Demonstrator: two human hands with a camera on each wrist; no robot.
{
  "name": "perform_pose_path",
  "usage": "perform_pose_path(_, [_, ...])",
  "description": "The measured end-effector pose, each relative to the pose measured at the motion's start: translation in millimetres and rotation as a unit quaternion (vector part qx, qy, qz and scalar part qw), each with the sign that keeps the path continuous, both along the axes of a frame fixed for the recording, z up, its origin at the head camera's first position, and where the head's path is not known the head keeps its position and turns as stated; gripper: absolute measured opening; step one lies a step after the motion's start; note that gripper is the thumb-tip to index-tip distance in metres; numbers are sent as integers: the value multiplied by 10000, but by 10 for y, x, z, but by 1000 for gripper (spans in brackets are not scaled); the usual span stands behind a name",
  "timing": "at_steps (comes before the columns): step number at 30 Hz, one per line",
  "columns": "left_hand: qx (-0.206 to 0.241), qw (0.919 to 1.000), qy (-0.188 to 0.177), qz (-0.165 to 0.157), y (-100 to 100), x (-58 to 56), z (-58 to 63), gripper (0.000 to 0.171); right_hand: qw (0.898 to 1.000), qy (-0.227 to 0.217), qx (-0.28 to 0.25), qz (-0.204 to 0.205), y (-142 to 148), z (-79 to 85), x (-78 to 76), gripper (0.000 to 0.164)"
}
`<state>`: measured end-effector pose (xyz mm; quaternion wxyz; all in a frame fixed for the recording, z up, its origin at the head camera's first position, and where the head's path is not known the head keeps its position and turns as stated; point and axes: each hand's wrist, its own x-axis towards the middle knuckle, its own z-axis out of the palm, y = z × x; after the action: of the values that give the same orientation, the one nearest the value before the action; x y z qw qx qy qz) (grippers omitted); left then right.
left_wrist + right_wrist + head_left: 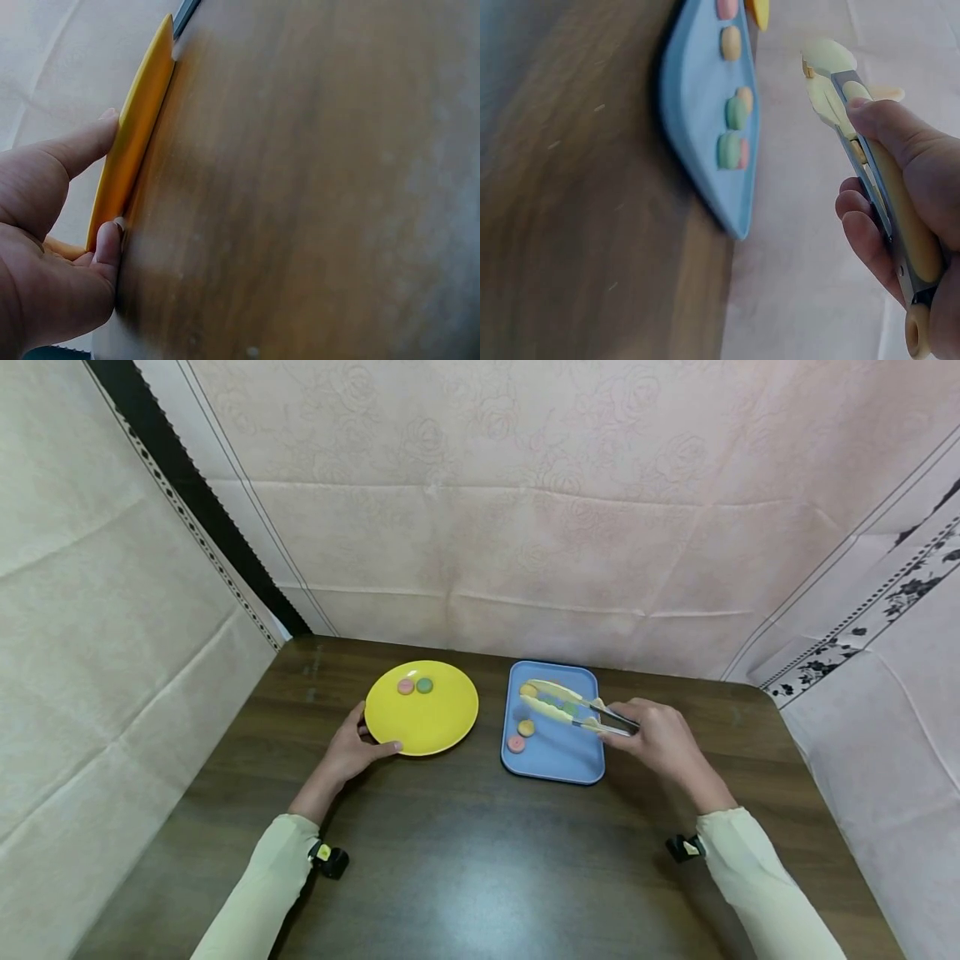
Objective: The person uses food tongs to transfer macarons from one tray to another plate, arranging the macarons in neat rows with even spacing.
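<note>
A round yellow plate (pixel 422 727) lies on the left, with a pink macaron (pixel 406 686) and a green macaron (pixel 424 685) near its far rim. My left hand (pixel 352 750) holds the plate's left edge, thumb at the near rim. To the right, my right hand (pixel 656 737) grips metal tongs with pale yellow ends (pixel 900 217). The tongs' ends are spread above a blue tray (pixel 558 766) and hold nothing visible. Several macarons lie in the tray, among them a yellow macaron (pixel 526 727) and a pink macaron (pixel 516 744); the tongs partly hide the green ones.
The dark wooden table (pixel 465 860) extends toward the body in front of plate and tray. A pale cloth wall (pixel 480 552) rises behind its far edge, with more cloth at both sides. Each wrist wears a small black camera (pixel 330 862).
</note>
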<state>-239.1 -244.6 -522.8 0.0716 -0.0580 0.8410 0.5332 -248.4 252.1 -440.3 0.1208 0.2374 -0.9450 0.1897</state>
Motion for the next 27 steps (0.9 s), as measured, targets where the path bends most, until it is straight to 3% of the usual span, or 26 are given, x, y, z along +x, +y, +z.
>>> perform_pose_path(9, [-10, 10000, 25, 7, 20, 5, 3, 120, 9993, -82, -289, 203, -296, 130, -177, 52])
perform_pose_path(20, [-12, 10000, 32, -21, -4, -14, -22, 120, 9975, -651, -245, 133, -557, 160, -391, 55])
perform_pose_path(27, [-35, 10000, 59, -32, 13, -6, -5, 117, 9972, -607, -201, 379, -701, 128, -544, 52])
